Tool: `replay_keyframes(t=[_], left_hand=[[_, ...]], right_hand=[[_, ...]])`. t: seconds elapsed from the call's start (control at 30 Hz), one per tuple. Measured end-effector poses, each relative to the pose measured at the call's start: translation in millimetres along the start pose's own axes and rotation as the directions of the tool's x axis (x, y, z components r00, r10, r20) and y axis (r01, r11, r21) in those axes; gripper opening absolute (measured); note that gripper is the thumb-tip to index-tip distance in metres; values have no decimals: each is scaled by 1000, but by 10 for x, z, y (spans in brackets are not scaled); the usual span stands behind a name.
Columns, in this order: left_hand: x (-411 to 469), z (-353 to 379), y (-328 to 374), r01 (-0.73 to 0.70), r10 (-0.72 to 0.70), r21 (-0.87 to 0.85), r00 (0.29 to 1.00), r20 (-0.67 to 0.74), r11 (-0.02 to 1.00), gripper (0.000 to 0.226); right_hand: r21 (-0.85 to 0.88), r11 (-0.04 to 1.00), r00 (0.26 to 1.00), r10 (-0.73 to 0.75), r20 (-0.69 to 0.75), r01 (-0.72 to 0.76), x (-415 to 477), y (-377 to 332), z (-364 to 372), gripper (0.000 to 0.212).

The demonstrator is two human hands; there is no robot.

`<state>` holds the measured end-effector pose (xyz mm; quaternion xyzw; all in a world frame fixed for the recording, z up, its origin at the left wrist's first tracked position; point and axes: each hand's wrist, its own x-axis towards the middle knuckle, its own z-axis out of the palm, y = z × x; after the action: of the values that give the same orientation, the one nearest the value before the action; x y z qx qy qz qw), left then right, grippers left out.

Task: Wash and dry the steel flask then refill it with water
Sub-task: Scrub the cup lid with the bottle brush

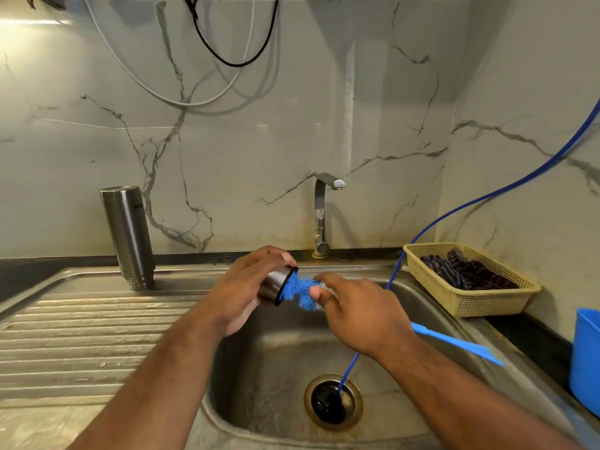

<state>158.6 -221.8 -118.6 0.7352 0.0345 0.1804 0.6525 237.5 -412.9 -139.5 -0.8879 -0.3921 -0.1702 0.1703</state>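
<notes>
**Both hands closed over the sink: cap in the left, brush in the right**

Your left hand point(250, 287) has its grip wrapped round a small steel cap point(276, 282), fingers curled over the top and palm beneath. The cap's black-rimmed open end faces your other hand. Your right hand point(354, 313) pinches a blue brush point(300, 292) just behind the bristles, thumb underneath and forefinger laid along it. The bristles are pressed into the cap's mouth. The brush's flat blue handle sticks out past your wrist toward 4 o'clock.

The steel flask point(128, 235) is out of your hands, at 9 o'clock from them. It stands upright on its narrower ringed end at the back of the ribbed drainboard point(81, 336).

Both hands are above the steel sink point(266, 368), whose drain point(332, 402) lies at 6 o'clock. A thin blue hose point(487, 196) comes down the wall from 2 o'clock and ends in that drain. The tap point(321, 216) rises at 12 o'clock from your hands. At 3 o'clock a yellow basket point(467, 303) with a dark checked cloth point(467, 271) in it sits on the dark worktop point(535, 339). A blue container point(586, 355) stands at the frame's right edge. The marble-veined wall point(259, 141) carries looping white and black cables point(227, 60) at 12 o'clock.
</notes>
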Motion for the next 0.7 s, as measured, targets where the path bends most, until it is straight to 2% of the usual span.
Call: replay_keyframes(t=[0.1,0.13,0.23,0.3,0.4,0.53,0.57,0.63,0.7], left_hand=[[40,2,-49,78,-98,-209,992,-83,975,30],[51,-7,-73,121,-145,-228,985,-95,966,38],[11,-41,-136,323,-325,-56,945,-31,945,66],[-28,-53,-158,394,-394,96,919,-23,914,75],[-5,-67,-155,315,-312,139,949,-41,939,66],[11,-54,-74,137,-140,179,990,2,974,27],[10,-47,-74,115,-119,161,993,14,980,26],[2,-24,-69,112,-114,83,993,13,990,37],[20,-9,-65,130,-133,-66,990,-41,989,41]], right_hand=[[-3,999,999,-51,-3,51,-17,-2,-25,51],[5,997,997,-79,-3,79,-17,5,-36,53],[3,988,985,-157,66,157,4,36,-52,71],[-43,983,980,-176,91,180,29,70,-46,68],[-93,983,988,-154,26,156,61,83,-14,55],[-106,990,996,-92,-23,89,74,47,69,53],[-75,995,997,-72,-10,71,73,49,79,52],[-9,999,999,-47,19,48,56,54,77,47],[-20,998,998,-67,22,67,37,45,61,47]])
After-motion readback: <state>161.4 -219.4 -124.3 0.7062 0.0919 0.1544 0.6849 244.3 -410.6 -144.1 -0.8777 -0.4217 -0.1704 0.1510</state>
